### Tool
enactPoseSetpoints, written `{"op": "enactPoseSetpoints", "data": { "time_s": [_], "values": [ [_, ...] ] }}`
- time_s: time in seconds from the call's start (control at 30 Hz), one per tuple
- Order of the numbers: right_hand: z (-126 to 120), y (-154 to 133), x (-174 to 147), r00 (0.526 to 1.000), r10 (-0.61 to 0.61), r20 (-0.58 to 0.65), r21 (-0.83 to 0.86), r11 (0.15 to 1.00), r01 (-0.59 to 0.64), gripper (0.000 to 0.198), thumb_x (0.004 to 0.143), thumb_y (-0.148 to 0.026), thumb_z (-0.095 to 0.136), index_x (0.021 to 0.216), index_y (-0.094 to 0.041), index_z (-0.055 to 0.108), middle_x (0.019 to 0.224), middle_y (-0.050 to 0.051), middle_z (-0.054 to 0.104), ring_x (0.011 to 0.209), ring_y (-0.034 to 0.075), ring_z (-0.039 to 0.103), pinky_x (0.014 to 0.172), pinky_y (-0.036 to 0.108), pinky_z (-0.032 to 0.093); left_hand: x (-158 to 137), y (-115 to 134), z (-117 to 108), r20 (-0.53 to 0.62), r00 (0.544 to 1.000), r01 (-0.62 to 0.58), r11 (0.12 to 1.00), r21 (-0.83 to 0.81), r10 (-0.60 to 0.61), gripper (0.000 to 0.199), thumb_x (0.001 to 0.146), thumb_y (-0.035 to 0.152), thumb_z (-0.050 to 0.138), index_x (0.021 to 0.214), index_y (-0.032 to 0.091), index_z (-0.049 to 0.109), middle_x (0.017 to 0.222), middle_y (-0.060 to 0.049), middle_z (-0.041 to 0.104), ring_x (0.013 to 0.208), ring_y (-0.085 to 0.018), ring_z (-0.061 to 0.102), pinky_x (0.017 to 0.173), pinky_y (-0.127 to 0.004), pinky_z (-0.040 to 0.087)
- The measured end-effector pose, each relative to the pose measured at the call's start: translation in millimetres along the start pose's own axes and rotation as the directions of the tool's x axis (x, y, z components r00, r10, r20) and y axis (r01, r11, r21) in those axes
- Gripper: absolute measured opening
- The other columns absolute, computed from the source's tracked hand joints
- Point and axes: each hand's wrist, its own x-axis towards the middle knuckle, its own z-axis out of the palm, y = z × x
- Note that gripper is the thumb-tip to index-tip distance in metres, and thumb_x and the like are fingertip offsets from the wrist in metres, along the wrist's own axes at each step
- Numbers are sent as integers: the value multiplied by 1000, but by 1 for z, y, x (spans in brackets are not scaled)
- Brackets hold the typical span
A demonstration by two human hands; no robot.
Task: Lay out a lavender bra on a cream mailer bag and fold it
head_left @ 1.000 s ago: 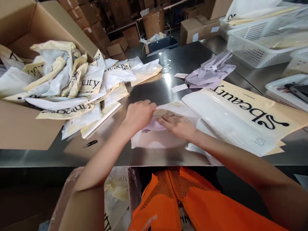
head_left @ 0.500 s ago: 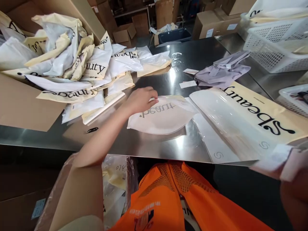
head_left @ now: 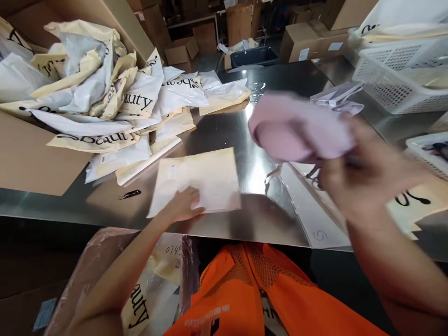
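My left hand point(head_left: 184, 205) rests flat on the near edge of a cream flat bag point(head_left: 199, 182) that lies blank side up on the steel table point(head_left: 224, 224). My right hand point(head_left: 364, 170), blurred, is raised above the table at the right and grips a folded pale pink garment point(head_left: 297, 126) held in the air. Under it lie large cream bags printed "Beauty" point(head_left: 416, 200) and a clear bag marked S point(head_left: 315, 219). A lilac garment point(head_left: 338, 98) lies further back.
An open cardboard box point(head_left: 38, 154) at the left spills several cream and white printed bags point(head_left: 105, 102). White plastic baskets point(head_left: 395, 79) stand at the right. Cartons point(head_left: 308, 44) and a dark bin point(head_left: 252, 56) lie beyond the table. A bag-lined box point(head_left: 150, 289) sits below the table's front edge.
The small bag was flipped from its printed side to its blank side and drawn nearer the front edge. My right hand came back up over the table holding the pink garment.
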Motion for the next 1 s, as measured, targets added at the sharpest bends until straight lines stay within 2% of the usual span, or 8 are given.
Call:
{"op": "enactPoseSetpoints", "data": {
  "time_s": [0.1,0.27,0.43,0.6,0.73,0.83,0.93,1.0],
  "values": [
    [25,-23,-35,944,-76,322,-63,993,102,49,95,-17,57,143,-13,63,134,13,69,115,30,71,83,37,63,-21,-28,-11,-67,961,269,963,21,-267,38,92,54,55,94,18,69,122,-18,70,116,-40,64,105,-65,44],
    [47,-25,-76,550,-56,833,150,980,-128,72,88,-50,74,151,-21,55,148,14,59,130,37,61,103,52,56,-28,5,4,-386,884,264,963,-56,-265,34,99,38,49,113,16,70,120,-18,73,114,-35,67,103,-52,50],
    [50,12,-80,580,21,814,12,999,-53,81,86,-56,74,153,-18,51,154,19,50,142,45,45,112,63,41,9,69,28,-593,805,-78,994,-76,18,55,88,44,71,134,16,63,148,-20,60,144,-36,50,119,-50,41],
    [60,31,-85,520,113,847,-58,991,-122,43,87,-42,73,121,-16,72,122,19,70,118,39,62,99,54,48,49,104,23,-451,890,-127,987,-102,68,116,64,60,89,159,16,39,170,-23,28,158,-50,19,122,-69,26],
    [46,14,-83,834,98,543,53,987,-150,19,95,-27,57,94,-20,75,92,11,71,99,31,67,90,48,52,35,111,16,-582,806,-133,925,-355,-108,84,67,57,86,138,18,63,152,-23,54,146,-48,41,118,-65,33],
    [29,-33,-84,921,-140,364,309,951,22,22,98,-22,55,109,-23,73,104,8,71,106,26,66,102,44,54,8,108,13,-380,886,-182,554,-812,-265,67,78,73,66,115,17,72,104,-15,73,99,-32,69,85,-45,57],
    [17,-83,-88,718,-564,408,655,729,200,26,97,-23,56,117,-24,72,118,3,71,121,22,63,119,36,45,-11,102,10,-14,985,-4,56,-998,-175,70,68,70,77,115,18,69,87,-6,71,69,-19,66,58,-28,50],
    [14,-92,-87,621,-707,339,782,578,232,31,97,-26,57,124,-20,69,127,4,70,131,22,57,123,37,39,-20,98,10,67,975,58,-50,-997,-211,65,56,47,90,109,19,67,78,-1,69,63,-14,64,57,-23,48]
  ]
}}
